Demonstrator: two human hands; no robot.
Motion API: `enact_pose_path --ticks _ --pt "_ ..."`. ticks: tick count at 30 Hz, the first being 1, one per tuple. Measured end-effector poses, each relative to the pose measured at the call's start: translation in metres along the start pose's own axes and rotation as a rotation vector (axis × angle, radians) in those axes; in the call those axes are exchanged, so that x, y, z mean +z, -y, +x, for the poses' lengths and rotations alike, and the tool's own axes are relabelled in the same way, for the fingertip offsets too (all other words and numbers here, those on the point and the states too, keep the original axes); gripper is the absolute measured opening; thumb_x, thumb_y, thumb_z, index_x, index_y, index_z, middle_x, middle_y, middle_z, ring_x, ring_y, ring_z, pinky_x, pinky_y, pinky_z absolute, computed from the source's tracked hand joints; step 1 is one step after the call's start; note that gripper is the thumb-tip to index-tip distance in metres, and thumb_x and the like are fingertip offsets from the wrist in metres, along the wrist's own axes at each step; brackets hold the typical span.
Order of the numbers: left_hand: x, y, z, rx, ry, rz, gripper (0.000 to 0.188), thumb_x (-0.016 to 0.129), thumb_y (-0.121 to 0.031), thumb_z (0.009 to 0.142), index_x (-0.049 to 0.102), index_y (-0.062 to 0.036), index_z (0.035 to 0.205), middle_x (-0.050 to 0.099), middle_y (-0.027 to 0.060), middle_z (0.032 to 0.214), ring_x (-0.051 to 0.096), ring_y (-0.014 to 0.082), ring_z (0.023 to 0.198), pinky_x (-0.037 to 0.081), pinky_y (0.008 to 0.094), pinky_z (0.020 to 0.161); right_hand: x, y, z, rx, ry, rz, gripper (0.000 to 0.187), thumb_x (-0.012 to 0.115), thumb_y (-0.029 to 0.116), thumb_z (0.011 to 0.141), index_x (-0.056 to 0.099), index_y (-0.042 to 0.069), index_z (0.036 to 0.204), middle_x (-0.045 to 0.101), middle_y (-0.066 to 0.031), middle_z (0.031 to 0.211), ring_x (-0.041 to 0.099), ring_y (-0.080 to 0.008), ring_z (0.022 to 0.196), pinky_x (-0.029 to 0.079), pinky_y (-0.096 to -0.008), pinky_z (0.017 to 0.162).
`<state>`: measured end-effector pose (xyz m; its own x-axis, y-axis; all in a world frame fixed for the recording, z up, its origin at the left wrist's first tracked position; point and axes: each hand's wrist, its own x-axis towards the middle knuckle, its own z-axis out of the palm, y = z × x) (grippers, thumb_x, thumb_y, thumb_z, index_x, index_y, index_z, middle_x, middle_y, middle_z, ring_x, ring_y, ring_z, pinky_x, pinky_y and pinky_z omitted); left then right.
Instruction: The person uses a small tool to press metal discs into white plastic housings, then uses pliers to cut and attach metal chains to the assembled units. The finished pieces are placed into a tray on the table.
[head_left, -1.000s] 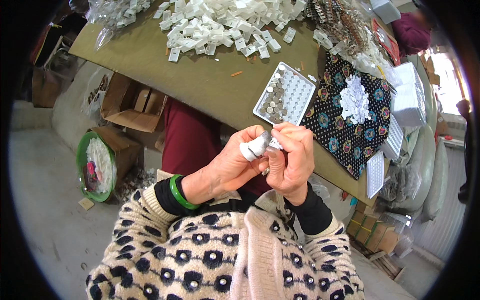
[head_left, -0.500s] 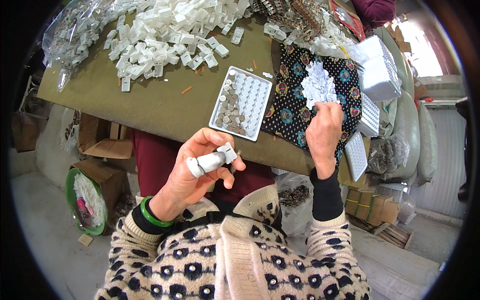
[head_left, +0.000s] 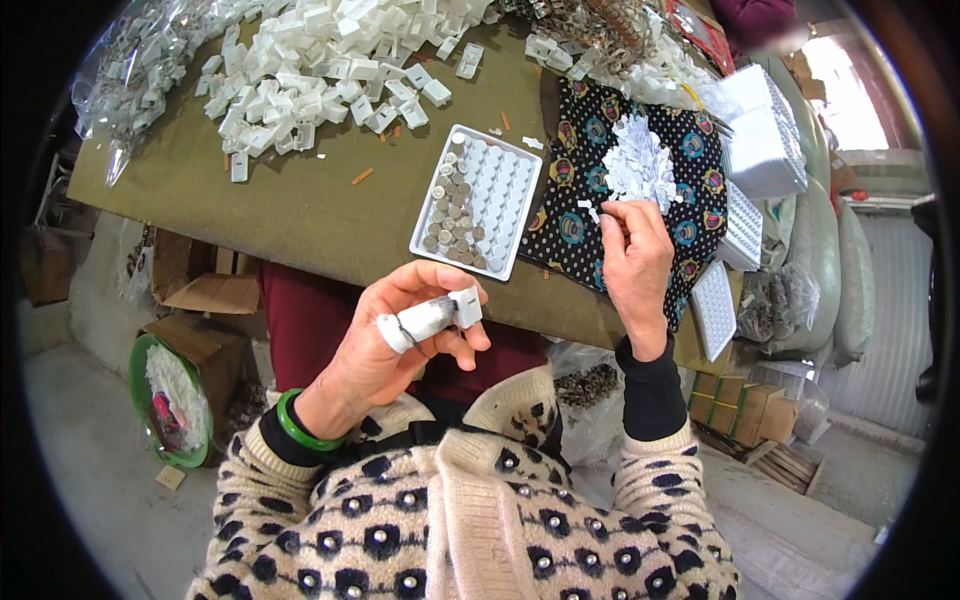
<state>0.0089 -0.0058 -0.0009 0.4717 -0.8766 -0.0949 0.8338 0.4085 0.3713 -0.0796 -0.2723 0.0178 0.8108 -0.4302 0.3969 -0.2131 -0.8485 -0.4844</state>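
Note:
My left hand (head_left: 385,325) pinches a small white plastic housing (head_left: 468,306) with a slot in its face. One finger of that hand wears a white wrapping (head_left: 415,322), dark at its tip and bound with a dark band. Over the patterned black cloth (head_left: 570,255), my right hand (head_left: 638,255) has its thumb and forefinger closed together. A small white plastic piece (head_left: 594,215) shows at those fingertips, with another beside it. Just beyond lies a heap of small white pieces (head_left: 638,165). Between the hands, a white tray (head_left: 508,215) holds many round metal discs in its left part.
White housings (head_left: 310,85) lie heaped at the table's far left, beside a clear bag (head_left: 135,75) of parts. Metal strips (head_left: 590,30) are piled at the back. Stacked white trays (head_left: 762,130) stand right of the cloth. A green basin (head_left: 140,400) sits on the floor at left.
My right hand has drawn back slightly left from the white heap, and small white pieces now show by its fingertips. My left hand has turned the housing slightly.

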Motion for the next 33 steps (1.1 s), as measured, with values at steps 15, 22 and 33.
enact_pose_path --ticks 15,22,33 --pt "-0.004 0.002 -0.006 0.017 -0.117 0.071 0.02 0.067 -0.011 0.09 0.063 -0.0029 0.108 0.067 0.0171 0.103 0.071 0.0284 0.082 0.06 0.0449 0.079 -0.003 0.055 -0.016 0.349 0.197 0.713 0.001 0.061 -0.001 0.09 0.06 -0.001 0.09 0.065 -0.0019 0.079 0.059 -0.0064 0.066 0.047 -0.0211 0.061" --pt "-0.002 0.005 -0.006 -0.01 -0.105 -0.073 0.029 0.066 -0.017 0.092 0.061 -0.0022 0.117 0.067 0.0155 0.099 0.07 0.0258 0.079 0.062 0.0409 0.07 0.025 0.105 -0.043 0.085 0.219 1.027 0.008 0.06 -0.002 0.092 0.056 0.0 0.099 0.054 -0.0061 0.101 0.052 -0.0096 0.089 0.044 -0.0226 0.079" --pt "0.0 0.004 -0.007 0.001 -0.102 -0.097 0.027 0.064 -0.015 0.094 0.06 0.0 0.115 0.067 0.0142 0.096 0.07 0.0244 0.077 0.062 0.0385 0.068 0.032 0.105 -0.041 -0.019 0.215 0.876 0.009 0.064 -0.003 0.088 0.058 0.001 0.094 0.058 -0.0075 0.094 0.056 -0.0159 0.083 0.047 -0.0273 0.076"
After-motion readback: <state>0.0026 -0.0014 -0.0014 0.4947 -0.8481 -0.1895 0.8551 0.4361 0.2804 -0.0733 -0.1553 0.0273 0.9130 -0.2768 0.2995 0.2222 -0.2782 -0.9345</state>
